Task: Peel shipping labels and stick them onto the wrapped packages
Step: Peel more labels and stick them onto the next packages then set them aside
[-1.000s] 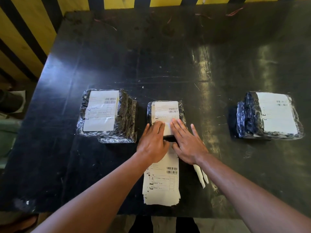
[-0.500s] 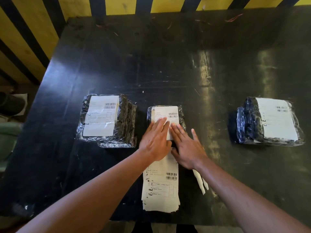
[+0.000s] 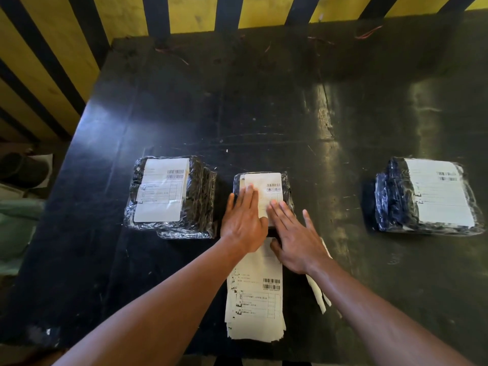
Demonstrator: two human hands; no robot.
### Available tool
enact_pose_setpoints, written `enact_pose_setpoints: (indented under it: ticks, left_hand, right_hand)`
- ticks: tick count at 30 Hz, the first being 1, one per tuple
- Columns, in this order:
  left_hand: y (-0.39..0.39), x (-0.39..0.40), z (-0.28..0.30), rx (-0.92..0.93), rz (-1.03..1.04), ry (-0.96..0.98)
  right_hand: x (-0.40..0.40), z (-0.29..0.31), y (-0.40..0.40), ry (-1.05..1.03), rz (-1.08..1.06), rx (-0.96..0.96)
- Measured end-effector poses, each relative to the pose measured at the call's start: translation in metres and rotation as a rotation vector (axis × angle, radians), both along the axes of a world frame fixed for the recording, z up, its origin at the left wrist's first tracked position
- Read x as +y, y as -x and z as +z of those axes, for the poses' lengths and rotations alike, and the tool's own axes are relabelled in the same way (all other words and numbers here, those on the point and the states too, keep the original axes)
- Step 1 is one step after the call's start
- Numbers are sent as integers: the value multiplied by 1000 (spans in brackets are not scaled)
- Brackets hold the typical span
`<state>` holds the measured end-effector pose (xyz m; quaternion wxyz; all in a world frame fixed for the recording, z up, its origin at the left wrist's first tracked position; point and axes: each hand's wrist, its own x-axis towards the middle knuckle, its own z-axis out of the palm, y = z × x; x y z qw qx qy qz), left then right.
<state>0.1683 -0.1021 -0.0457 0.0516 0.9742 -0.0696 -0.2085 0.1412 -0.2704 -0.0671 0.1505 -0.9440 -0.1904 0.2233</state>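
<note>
Wide bare table (image 3: 264, 101) behind three packages; roomy gaps between them; label stack (image 3: 254, 299) near front edge.

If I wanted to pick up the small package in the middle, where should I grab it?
Probably by its two bare side edges, coming down from above. The middle package lies flat on the table, its label covers the top, and both hands press there; the wrap looks slippery.

White labels (image 3: 264, 192) carry black barcodes, the table (image 3: 264, 114) looks black, the wall (image 3: 198, 14) yellow-and-black striped.
</note>
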Motion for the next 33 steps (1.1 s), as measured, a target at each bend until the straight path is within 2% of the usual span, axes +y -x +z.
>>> enact_pose_setpoints:
  ticks: [4,8,13,17,23,28,33]
  left_hand:
    - [-7,6,-10,37,-87,24]
    - [-13,28,-12,46,-19,-14]
    - [-15,4,-1,33,41,-62]
    - [-22,-2,-2,-14,-87,21]
    - [-31,10,-16,-21,-124,-105]
    - [-58,4,-13,15,-41,-57]
    - [-96,7,2,184,141,2]
  right_hand:
    - [0,-2,0,-13,-5,-7]
    - [-1,-2,1,-7,-3,0]
    - [-1,3,1,-33,-10,7]
    - [-1,3,1,-52,-15,3]
    - [1,0,-1,-26,-24,-7]
    - [1,3,-2,-14,-16,17]
    - [3,11,-7,21,-5,77]
